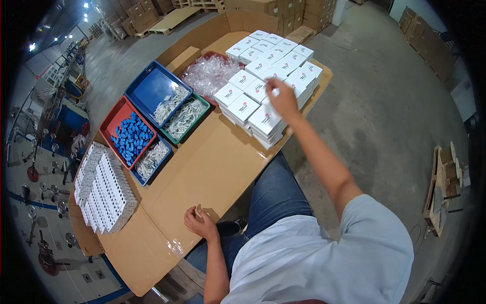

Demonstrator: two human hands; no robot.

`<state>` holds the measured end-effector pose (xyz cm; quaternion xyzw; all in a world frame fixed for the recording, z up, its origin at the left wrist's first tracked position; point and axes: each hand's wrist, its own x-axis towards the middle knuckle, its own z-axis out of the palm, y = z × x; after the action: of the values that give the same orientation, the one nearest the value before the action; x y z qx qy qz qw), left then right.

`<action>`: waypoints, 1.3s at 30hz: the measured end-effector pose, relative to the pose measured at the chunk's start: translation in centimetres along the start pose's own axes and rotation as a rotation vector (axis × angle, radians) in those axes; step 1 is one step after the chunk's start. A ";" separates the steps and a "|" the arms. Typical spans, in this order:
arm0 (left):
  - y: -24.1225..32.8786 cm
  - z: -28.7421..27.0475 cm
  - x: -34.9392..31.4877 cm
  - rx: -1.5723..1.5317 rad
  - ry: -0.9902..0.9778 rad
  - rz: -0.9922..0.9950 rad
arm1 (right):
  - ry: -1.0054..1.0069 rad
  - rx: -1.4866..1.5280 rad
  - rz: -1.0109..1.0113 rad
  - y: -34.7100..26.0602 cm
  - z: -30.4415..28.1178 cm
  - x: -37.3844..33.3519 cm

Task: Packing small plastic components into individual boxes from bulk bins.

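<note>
In the head view, holding the two hands well apart. Bending the fingers of the right hand (283,99) over the near right part of the stacked white boxes (244,107), with a white patch showing among them; not being able to tell whether clamping on a box or only touching one. Curling the fingers of the left hand (202,224) loosely at the near edge of the tabletop (202,164), well apart from the boxes; not being able to tell whether gripping anything. Seeing the boxes standing in layered rows at the right end. Seeing, just beside these, clear plastic wrappers (210,76) heaped in a reddish tray (209,53); farther left, small white parts (171,105) in a large blue tray (152,87), a green tray (192,125) and a small blue tray (158,168), blue pieces (132,139) in a red tray (118,114), and dark-spotted white blocks (109,191).
</note>
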<state>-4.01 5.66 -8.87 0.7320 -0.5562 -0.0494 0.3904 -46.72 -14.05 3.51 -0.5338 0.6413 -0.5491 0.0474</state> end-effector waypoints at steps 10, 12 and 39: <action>0.0 0.6 0.0 0.109 0.028 0.017 | -0.264 -0.788 0.238 10.6 -0.1 18.8; -0.3 0.7 -0.1 0.122 0.033 0.014 | -0.418 -0.754 0.401 11.0 0.4 19.8; -1.6 0.9 0.9 -0.448 0.029 -0.247 | -0.043 0.615 0.301 -3.0 -2.4 7.9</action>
<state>-2.94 4.53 -10.18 0.6900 -0.4321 -0.2081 0.5420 -49.73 -17.78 10.93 -0.4054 0.5163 -0.6921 0.3001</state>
